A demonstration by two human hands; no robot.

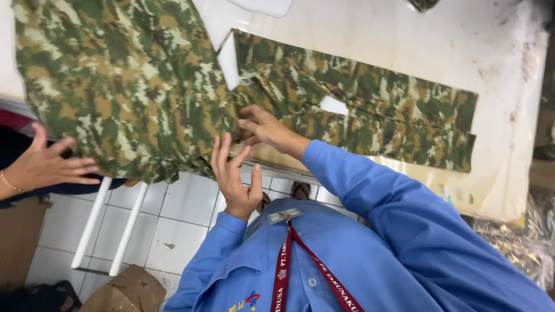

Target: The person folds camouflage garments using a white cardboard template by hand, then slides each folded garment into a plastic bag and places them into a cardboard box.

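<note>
your right hand [263,128] rests on the near edge of the camouflage garment [370,107], fingers curled and drawn together at the cloth's edge; whether they actually pinch the fabric you cannot tell from here. your left hand [234,176] stands just beside it, open, palm turned toward the right hand, fingers upright and slightly spread, holding nothing, its fingertips close to the hanging edge of the cloth. the garment lies flat on the pale worktable [404,34], spread out beyond your fingers, its long axis running from the upper left near a white tag [228,58] down toward the right, where its far end is squared off near the table's right side. a small white patch [334,105] sits on the cloth just past your right hand. to the left a second, larger camouflage piece [115,81] drapes over the table edge and hangs down, touching the first near your hands. another person's hand [43,164] at the far left lies open, fingers spread, against that hanging piece. below, white tiled floor [173,225] and a brown cardboard box [124,292] show
</note>
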